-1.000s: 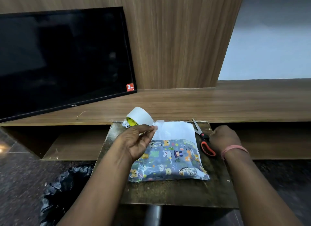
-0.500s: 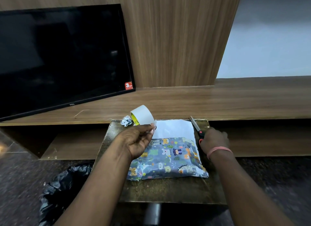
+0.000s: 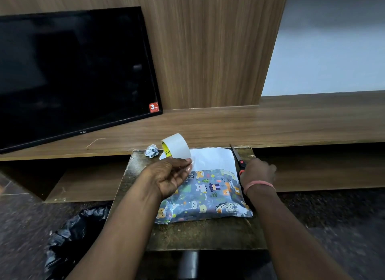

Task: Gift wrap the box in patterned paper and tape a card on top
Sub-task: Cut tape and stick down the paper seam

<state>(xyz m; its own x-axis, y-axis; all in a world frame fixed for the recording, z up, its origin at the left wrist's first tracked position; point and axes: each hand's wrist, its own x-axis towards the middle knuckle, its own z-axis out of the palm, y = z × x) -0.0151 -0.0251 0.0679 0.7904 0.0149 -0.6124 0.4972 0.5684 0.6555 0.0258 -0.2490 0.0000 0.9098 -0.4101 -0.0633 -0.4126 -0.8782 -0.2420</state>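
The wrapped box (image 3: 208, 196) lay on the small table (image 3: 198, 234), a white card (image 3: 214, 157) at its 12 o'clock. The left hand (image 3: 173, 176) pinched a tape roll (image 3: 176, 146). At 3 o'clock, the right hand (image 3: 257, 172) curled around the scissors (image 3: 239, 160).

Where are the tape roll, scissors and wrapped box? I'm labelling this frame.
tape roll (image 3: 176, 146), head view, outer band.
scissors (image 3: 236, 155), head view, black blade.
wrapped box (image 3: 210, 194), head view, patterned top.
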